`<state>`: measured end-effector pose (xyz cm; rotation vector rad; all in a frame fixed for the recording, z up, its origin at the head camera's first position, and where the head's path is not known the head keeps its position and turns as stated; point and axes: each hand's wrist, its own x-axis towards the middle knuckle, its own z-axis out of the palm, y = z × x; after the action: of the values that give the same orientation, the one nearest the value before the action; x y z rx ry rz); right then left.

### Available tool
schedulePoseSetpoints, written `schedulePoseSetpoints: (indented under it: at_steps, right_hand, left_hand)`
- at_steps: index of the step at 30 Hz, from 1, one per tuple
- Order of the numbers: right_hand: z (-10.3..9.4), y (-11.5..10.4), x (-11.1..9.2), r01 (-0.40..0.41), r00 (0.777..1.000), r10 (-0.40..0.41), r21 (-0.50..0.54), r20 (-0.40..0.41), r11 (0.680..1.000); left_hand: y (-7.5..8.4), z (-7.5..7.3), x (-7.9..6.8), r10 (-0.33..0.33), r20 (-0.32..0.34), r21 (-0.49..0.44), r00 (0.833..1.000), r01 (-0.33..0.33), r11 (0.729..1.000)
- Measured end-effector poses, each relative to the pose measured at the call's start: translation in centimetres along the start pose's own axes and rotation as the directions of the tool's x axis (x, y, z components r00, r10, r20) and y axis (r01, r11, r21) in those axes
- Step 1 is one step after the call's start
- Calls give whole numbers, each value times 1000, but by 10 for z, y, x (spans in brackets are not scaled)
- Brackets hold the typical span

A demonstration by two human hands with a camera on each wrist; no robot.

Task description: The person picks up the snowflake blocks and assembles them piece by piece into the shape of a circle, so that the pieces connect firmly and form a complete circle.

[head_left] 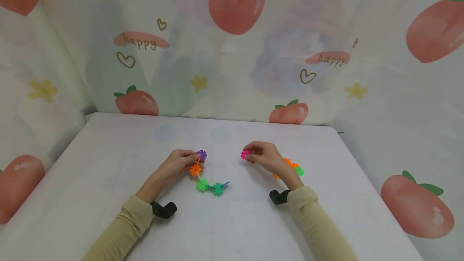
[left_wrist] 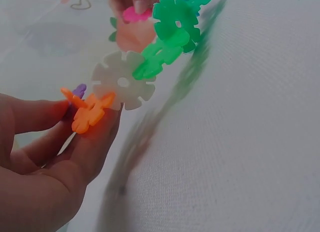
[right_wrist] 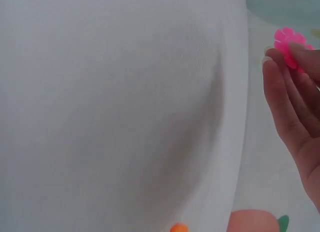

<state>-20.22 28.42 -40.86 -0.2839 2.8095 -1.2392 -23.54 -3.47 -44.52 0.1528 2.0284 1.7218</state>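
Observation:
My left hand pinches one end of a chain of interlocked plastic snowflake discs. At that end are a purple disc and an orange disc. A whitish disc joins the orange part to a light green disc. Farther along come a darker green disc and a blue disc, seen edge-on at the far end. Apart from the chain, my right hand holds a pink snowflake disc between thumb and fingers.
Loose orange discs and a light green disc lie beside the right forearm, partly hidden by it. The white table ends at a fruit-printed curtain. Each wrist carries a black camera mount.

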Motion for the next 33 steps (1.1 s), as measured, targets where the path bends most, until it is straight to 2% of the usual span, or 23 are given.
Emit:
schedulePoseSetpoints:
  at_steps: [5,9,12,21,33]
  right_hand:
    - [16,-14,12,13,1000,-13,27,5,1000]
    - [27,-23,18,37,999,-39,98,19,994]
    - [35,-30,24,79,996,-84,123,34,989]
    - [57,-48,39,175,983,-178,62,49,983]
    - [64,-53,40,236,971,-237,53,22,970]
  left_hand:
    - [-1,1,1,-1,-15,-12,1000,1,1000]
    - [0,4,3,-4,-21,-11,1000,4,1000]
    - [0,5,4,1,-25,-1,1000,-1,1000]
    - [2,2,-5,30,-19,6,999,-30,1000]
    - [0,4,-6,27,-13,-8,1000,-27,1000]
